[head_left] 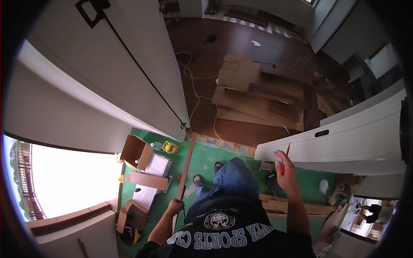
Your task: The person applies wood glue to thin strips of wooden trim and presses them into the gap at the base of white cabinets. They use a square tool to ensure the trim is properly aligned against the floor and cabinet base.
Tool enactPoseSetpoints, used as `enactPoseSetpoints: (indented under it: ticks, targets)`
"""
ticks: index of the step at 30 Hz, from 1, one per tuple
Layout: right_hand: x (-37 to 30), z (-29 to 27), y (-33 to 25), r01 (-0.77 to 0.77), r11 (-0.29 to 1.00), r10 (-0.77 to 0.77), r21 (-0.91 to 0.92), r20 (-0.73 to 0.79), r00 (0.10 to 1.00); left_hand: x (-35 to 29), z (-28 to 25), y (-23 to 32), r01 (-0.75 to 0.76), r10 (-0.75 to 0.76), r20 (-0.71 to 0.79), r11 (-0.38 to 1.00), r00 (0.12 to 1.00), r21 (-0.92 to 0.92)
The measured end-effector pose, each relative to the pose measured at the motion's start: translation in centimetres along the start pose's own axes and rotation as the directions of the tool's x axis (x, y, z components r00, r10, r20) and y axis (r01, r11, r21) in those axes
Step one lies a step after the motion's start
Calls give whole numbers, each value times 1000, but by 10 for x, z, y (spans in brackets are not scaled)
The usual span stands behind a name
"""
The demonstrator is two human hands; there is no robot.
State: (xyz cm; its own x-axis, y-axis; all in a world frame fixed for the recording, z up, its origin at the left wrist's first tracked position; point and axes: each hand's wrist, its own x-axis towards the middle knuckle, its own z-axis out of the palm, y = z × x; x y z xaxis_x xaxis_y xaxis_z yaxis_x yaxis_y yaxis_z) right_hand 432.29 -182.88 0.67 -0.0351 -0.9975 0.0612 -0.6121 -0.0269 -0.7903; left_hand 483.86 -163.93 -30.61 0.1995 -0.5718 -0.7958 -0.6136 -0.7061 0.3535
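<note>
Over the green floor (202, 150), to the left of the person's legs, lies the length of a long brown strip (186, 170), the left hand (174, 207) curled round it toward its near end, while the right hand (286, 175), raised by the white door (344, 139), pinches a red pencil (288, 150). If the left grip slackened, the strip could swing — its far end perhaps scuffing the tall white panel (146, 81) or tipping the yellow bottle (170, 147).
</note>
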Motion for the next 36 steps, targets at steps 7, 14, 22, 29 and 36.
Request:
enactPoseSetpoints:
  ticks: [7,14,22,29,36]
  targets:
    - [-21,94,231,-336,917,399,-216,474,785,89,-100,172,83,-78,117,996,990,-38]
    - [159,56,185,-492,808,585,-323,533,611,155,-142,316,-35,47,188,997,981,-70]
    - [286,52,211,-576,816,577,-45,123,808,276,-151,422,-143,166,42,932,985,-332]
    - [328,90,260,-703,707,649,-80,469,599,387,-176,514,133,-70,182,925,981,-357]
    - [425,32,245,-853,520,686,-44,616,386,514,-260,728,172,-83,224,894,971,-414]
